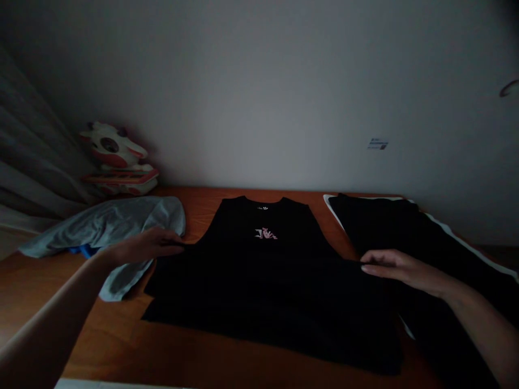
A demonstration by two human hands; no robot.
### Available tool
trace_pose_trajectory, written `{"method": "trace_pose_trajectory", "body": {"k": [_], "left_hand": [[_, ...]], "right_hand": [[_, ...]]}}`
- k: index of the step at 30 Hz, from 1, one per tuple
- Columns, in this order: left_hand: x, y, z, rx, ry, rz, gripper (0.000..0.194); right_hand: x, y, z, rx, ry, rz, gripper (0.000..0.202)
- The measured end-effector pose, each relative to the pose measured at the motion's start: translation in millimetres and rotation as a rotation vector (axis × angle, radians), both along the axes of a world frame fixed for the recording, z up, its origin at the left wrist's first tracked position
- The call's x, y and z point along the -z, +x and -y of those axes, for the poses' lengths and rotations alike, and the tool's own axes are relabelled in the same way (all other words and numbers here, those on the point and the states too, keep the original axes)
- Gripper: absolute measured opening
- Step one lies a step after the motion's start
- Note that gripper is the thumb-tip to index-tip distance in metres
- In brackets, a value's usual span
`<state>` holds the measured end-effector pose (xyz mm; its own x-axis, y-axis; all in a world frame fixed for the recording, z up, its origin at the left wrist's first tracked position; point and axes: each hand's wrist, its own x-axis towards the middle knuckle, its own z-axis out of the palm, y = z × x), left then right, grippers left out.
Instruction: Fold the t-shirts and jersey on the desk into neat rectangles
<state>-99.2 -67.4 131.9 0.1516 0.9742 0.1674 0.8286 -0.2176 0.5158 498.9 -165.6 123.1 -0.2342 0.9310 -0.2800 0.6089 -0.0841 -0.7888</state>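
A black sleeveless shirt [263, 281] lies spread on the wooden table, its neckline toward the wall and a small pink and white print on its chest. My left hand [148, 246] pinches the shirt's left edge below the armhole. At the opposite edge, my right hand [389, 266] grips the fabric between thumb and fingers. Between the hands the cloth looks slightly raised, and its lower part shows two layered edges at the left.
A grey garment [133, 219] lies crumpled at the left, with something blue under it. Behind it stands a cow-shaped toy keyboard [121, 175] by the curtain [32, 156]. More dark clothing [381, 221] with white edges lies at the right. A wall [259, 108] bounds the wooden table [194, 208].
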Motion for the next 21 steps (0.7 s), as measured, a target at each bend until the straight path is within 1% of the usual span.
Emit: {"method": "trace_pose_trajectory", "body": {"k": [2, 3, 5, 6, 7, 8, 9, 10, 11, 12, 13, 15, 17, 19, 20, 21], "left_hand": [[-0.6, 8, -12, 0.007, 0.022, 0.018, 0.066], [-4.0, 12, -21, 0.017, 0.031, 0.025, 0.067], [-16.8, 20, -45, 0.057, 0.023, 0.022, 0.068], [-24.9, 24, -60, 0.084, 0.010, 0.013, 0.068], [-32.6, 28, -75, 0.110, -0.006, 0.002, 0.066], [-38.9, 32, -89, 0.105, 0.012, 0.000, 0.064], [-42.6, 36, -102, 0.041, 0.106, 0.017, 0.063], [-43.3, 39, -112, -0.034, 0.196, 0.020, 0.064], [-40.8, 40, -119, -0.107, 0.275, 0.015, 0.066], [-35.4, 40, -122, -0.160, 0.324, -0.009, 0.067], [-27.8, 39, -120, -0.181, 0.331, -0.051, 0.067], [-8.9, 30, -103, -0.153, 0.246, -0.156, 0.059], [10.2, 15, -73, -0.119, 0.110, -0.248, 0.051], [25.9, -2, -37, -0.088, -0.046, -0.295, 0.052], [31.9, -8, -20, -0.066, -0.091, -0.296, 0.052], [36.8, -14, -4, -0.042, -0.092, -0.275, 0.051]], "right_hand": [[-13.6, 1, -13, -0.021, -0.074, -0.040, 0.036], [-20.6, 0, -22, -0.033, -0.103, -0.063, 0.036], [-31.8, -5, -46, -0.019, -0.111, -0.106, 0.038], [-35.1, -9, -61, 0.030, -0.073, -0.113, 0.040], [-36.1, -13, -77, 0.120, 0.010, -0.108, 0.043], [-34.7, -17, -94, 0.245, 0.117, -0.074, 0.045], [-30.8, -20, -110, 0.394, 0.268, -0.008, 0.046], [-24.6, -23, -123, 0.523, 0.395, 0.077, 0.048], [-16.4, -23, -133, 0.614, 0.476, 0.160, 0.050], [-6.6, -23, -138, 0.658, 0.522, 0.230, 0.051], [3.9, -20, -137, 0.652, 0.521, 0.280, 0.050], [25.2, -13, -118, 0.542, 0.437, 0.314, 0.046], [43.4, -5, -83, 0.432, 0.329, 0.313, 0.045], [55.9, 0, -45, 0.404, 0.262, 0.303, 0.048], [60.0, 0, -28, 0.397, 0.248, 0.302, 0.050], [62.7, -1, -13, 0.388, 0.238, 0.301, 0.051]]}}
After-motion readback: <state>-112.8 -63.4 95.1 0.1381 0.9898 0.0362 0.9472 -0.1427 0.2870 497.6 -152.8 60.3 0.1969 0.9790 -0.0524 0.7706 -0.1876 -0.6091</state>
